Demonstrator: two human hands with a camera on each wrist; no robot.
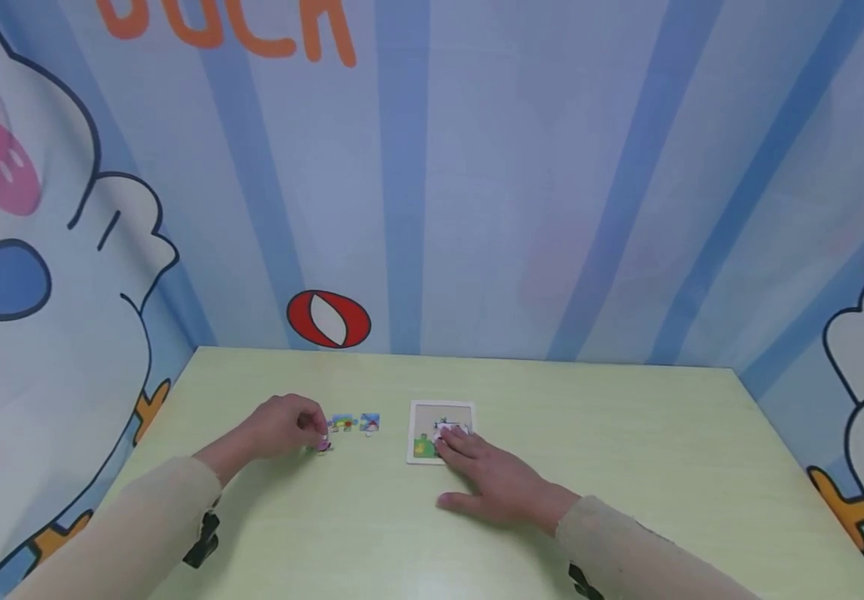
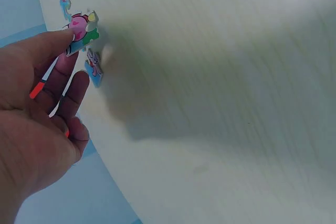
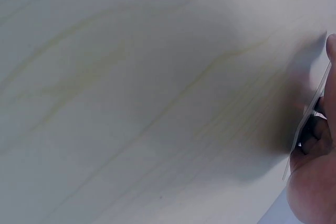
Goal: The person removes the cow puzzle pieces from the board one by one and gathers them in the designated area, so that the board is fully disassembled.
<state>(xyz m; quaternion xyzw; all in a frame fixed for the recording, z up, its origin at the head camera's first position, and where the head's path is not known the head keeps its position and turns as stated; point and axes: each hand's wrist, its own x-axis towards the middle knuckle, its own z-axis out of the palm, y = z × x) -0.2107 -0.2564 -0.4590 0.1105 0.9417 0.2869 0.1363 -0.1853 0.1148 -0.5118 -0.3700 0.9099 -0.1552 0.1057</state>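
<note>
Holding the pink-and-green puzzle piece [image 2: 88, 29]: left hand [image 1: 285, 428], thumb and fingertip narrowed on it, left of the tray [image 1: 426, 414].
Loose pieces [image 1: 369, 422]: on the pale table [image 1: 611, 442], between that piece and the tray.
Right hand [image 1: 495, 481]: fingers straight, resting on the tray; thumb spread apart from them.
Tray: white-edged, a green piece [image 1: 423, 447] in its near left corner.
Striped backdrop [image 1: 491, 208]: behind the tray, a red-and-white ball [image 1: 329, 319] printed on it.

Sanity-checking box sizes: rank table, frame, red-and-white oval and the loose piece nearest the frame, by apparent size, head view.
Largest to smallest:
1. Table
2. Frame and oval: too close to rank; the frame is partly covered
3. Piece
</note>
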